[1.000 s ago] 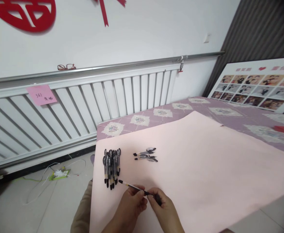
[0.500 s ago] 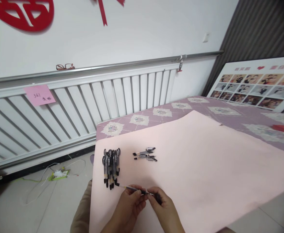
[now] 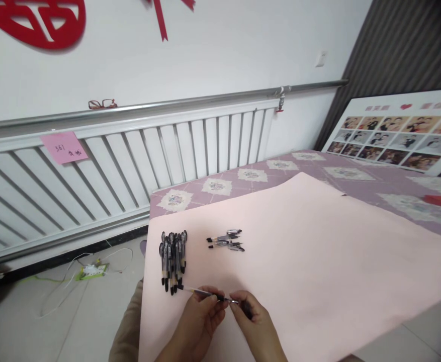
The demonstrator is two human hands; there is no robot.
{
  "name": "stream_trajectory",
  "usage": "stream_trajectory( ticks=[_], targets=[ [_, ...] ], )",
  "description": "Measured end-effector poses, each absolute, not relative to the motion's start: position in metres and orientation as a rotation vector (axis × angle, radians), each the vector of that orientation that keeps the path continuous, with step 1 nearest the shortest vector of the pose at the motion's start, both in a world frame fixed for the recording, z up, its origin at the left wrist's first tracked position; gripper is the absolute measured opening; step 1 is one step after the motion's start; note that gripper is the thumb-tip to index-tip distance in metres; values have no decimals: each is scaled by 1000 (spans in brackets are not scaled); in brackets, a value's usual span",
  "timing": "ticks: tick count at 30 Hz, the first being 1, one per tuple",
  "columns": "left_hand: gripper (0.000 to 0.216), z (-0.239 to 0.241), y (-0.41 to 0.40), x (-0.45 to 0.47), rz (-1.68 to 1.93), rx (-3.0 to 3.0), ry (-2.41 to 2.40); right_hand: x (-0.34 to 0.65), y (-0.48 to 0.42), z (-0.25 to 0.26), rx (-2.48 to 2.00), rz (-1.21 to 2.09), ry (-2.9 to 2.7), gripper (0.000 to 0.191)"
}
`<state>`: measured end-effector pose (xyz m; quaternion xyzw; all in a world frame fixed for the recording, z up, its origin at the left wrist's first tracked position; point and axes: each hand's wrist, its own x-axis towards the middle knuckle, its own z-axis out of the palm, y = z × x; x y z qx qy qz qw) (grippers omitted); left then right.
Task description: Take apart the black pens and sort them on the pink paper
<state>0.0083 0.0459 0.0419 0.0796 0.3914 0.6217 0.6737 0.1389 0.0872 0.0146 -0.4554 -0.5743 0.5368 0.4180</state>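
Note:
My left hand is closed around the barrel of a gel pen, its black end pointing left beside a pile of pens. Facing it, my right hand pinches a small silver pen tip in front of the pen's writing end. A dark piece, perhaps a cap, is partly hidden in my right fingers. The pile of black capped pens lies to the left on the pink sheet. Beyond my hands lie a few pens and clear caps, set apart from the pile.
The sheet covers a table with a purple patterned tablecloth. A white radiator stands behind, with a pink note on it. A photo board leans at the right. A power strip lies on the floor.
My right hand has drawn slightly right from the left one, so more of the silver tip shows between them. The pens on the sheet stay put.

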Motion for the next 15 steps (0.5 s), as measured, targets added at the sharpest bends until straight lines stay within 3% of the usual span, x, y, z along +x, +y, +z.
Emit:
stream_trajectory(
  ticks=[15],
  targets=[
    [13, 41, 46, 9, 1429, 147, 901, 143, 90, 12, -1219, 1320, -1400, 21]
  ],
)
